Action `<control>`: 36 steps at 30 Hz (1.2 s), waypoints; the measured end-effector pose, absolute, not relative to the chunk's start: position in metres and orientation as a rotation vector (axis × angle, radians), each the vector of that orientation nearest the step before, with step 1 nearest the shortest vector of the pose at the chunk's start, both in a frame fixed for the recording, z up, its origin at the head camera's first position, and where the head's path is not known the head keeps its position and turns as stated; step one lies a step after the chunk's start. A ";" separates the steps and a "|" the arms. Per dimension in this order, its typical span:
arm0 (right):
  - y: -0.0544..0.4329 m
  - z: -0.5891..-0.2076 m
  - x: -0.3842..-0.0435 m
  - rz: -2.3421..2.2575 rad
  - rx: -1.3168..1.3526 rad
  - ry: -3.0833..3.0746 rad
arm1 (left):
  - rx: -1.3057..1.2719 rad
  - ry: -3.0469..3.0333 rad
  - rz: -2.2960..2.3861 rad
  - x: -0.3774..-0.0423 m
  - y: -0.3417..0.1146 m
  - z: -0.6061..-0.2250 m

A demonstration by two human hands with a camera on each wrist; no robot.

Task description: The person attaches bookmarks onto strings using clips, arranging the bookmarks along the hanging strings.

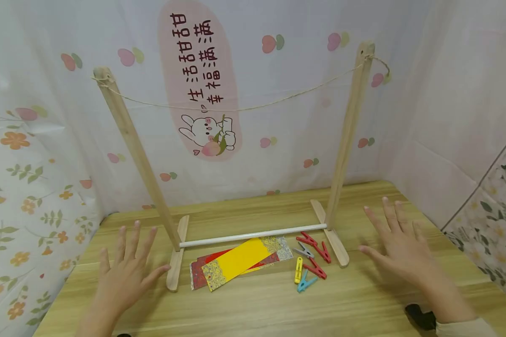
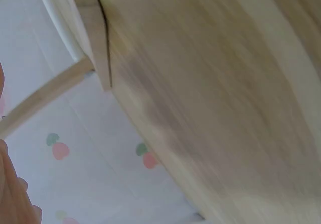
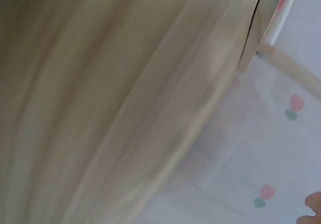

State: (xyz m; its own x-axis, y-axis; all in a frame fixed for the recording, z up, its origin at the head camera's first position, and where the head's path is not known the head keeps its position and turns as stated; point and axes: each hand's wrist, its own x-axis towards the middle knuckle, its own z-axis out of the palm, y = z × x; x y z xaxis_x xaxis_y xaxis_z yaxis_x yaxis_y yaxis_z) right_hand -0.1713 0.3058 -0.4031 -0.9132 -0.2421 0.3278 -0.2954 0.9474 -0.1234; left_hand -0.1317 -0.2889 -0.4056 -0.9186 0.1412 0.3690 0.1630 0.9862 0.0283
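My left hand (image 1: pixel 124 276) is spread over the table's left side, fingers straight, its thumb tip close to the left foot (image 1: pixel 174 271) of a wooden stand. On the right, my right hand (image 1: pixel 402 248) also has its fingers spread, beyond the stand's right foot (image 1: pixel 337 248). Neither hand holds anything. Between them lie a yellow paper envelope (image 1: pixel 240 262) with a patterned end and red envelopes (image 1: pixel 198 274) beneath it. Beside these are several clothespins: red (image 1: pixel 315 268), grey (image 1: pixel 304 250), yellow (image 1: pixel 298 270) and blue (image 1: pixel 306 282). Only finger edges show in the wrist views.
Two wooden posts (image 1: pixel 139 154) rise from the feet, joined low down by a white rod (image 1: pixel 253 235). A sagging twine (image 1: pixel 244 109) is tied between their tops. Printed cloth (image 1: pixel 286 140) hangs behind the wooden table (image 1: pixel 257 309). A black object (image 1: pixel 420 317) lies by the right wrist.
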 end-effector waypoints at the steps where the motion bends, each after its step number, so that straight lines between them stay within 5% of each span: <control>1: 0.303 -0.403 -0.172 0.247 0.405 -2.792 | -0.219 -2.752 -0.082 -0.132 -0.287 -0.405; 36: 0.194 -0.401 -0.179 0.354 0.730 -2.767 | -0.398 -2.874 -0.205 -0.144 -0.191 -0.416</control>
